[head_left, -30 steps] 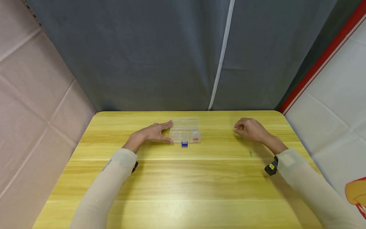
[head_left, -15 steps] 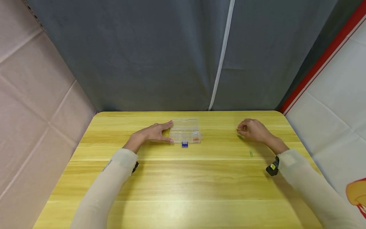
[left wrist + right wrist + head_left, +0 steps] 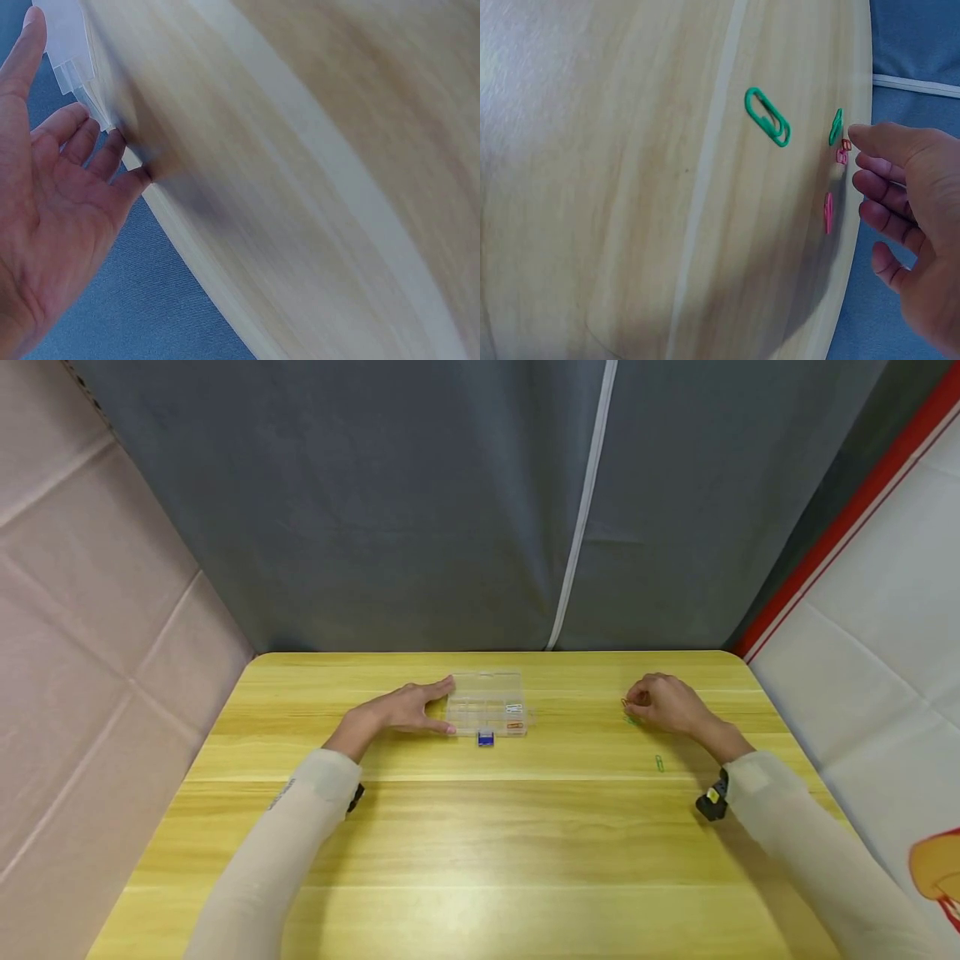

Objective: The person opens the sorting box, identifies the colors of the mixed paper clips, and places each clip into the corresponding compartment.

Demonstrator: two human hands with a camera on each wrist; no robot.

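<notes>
— Right hand [image 3: 667, 704]: you pinch a small orange paper clip [image 3: 846, 144] at your fingertips, just above the table [image 3: 480, 852], lower than a second ago.

— And my left hand [image 3: 401, 708]?

— Unmoved, flat, fingers straight against the clear box [image 3: 487, 703]. More clips lie near your right hand: green clip [image 3: 767, 117], pink clip [image 3: 828, 213].

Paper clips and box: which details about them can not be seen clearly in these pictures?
- Head view: the clips under the right hand are too small to count, and the fingers cover some.
- Right wrist view: whether the fingertips pinch the orange clip is unclear.
- Left wrist view: the clear box is cut off by the edge, so what it contains is hidden.
- Head view: the items in the box are too small to identify.
</notes>
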